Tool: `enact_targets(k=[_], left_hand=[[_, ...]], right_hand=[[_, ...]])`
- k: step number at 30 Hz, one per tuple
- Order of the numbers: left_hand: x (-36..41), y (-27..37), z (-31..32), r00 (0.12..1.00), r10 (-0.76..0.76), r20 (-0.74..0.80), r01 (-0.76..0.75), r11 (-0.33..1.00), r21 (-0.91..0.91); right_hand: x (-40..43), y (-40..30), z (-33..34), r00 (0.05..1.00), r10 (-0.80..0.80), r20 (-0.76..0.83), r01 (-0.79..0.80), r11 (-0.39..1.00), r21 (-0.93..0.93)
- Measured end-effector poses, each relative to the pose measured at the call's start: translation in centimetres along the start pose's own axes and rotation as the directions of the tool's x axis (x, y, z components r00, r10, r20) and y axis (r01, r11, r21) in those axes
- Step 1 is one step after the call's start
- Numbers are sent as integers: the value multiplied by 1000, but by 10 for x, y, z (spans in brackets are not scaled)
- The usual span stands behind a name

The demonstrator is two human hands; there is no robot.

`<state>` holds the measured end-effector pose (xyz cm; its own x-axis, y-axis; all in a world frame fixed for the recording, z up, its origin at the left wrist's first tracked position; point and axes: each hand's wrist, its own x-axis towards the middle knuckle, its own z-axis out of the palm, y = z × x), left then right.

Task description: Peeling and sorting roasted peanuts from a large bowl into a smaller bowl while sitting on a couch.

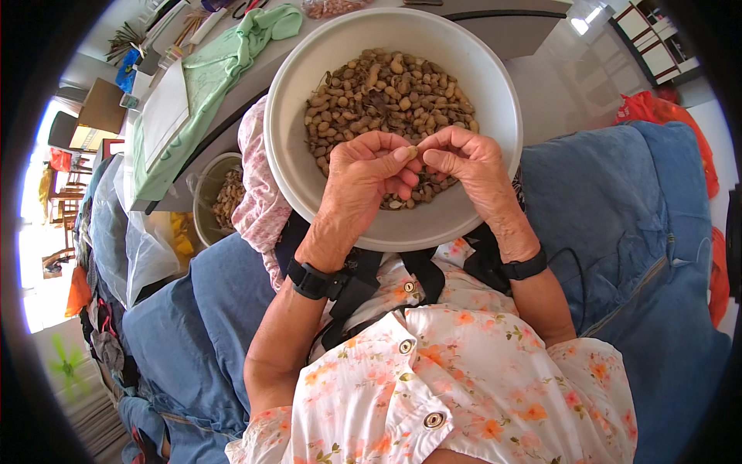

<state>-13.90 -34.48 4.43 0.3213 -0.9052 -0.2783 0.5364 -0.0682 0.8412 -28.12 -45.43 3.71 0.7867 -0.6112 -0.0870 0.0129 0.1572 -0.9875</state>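
Note:
A large white plastic basin (498,69) rests before me, holding many unshelled peanuts (400,93) with bits of dark stem among them. Over its near side, my left hand (368,174) pinches a small pale peanut (411,152) between thumb and index finger. My right hand (469,168) meets it from the other side, its thumb and index finger close together at the peanut; whether they also grip something is too small to tell. Both wrists wear black bands.
Left of the basin stands a smaller bucket (203,203) with peanut shells, beside a pink patterned cloth (261,180). A table bears a green cloth (226,58) and a bag of peanuts (333,7). Blue fabric (614,232) covers the seat; a red bag (666,116) lies at right.

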Motion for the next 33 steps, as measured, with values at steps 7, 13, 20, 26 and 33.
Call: enact_targets(k=[7, 13, 20, 26, 33], left_hand=[[0, -4, 1, 1000, 0, 2, 0, 1000, -8], [0, -5, 1, 1000, -3, -3, 3, 1000, 12], [-2, -6, 4, 998, 36, -51, -35, 999, 23], [0, -7, 0, 996, 85, -17, -85, 996, -21], [0, -9, -1, 994, 111, 8, -111, 994, -15]], right_hand=[[1, 3, 0, 1000, 5, 8, -5, 1000, -21], [1, -2, 2, 999, 43, 12, -44, 998, 34], [0, 1, 1, 1000, -14, 0, 14, 1000, -26], [0, 1, 3, 998, -61, 22, 62, 996, -71], [-1, -2, 6, 1000, 13, -22, -13, 1000, 15]])
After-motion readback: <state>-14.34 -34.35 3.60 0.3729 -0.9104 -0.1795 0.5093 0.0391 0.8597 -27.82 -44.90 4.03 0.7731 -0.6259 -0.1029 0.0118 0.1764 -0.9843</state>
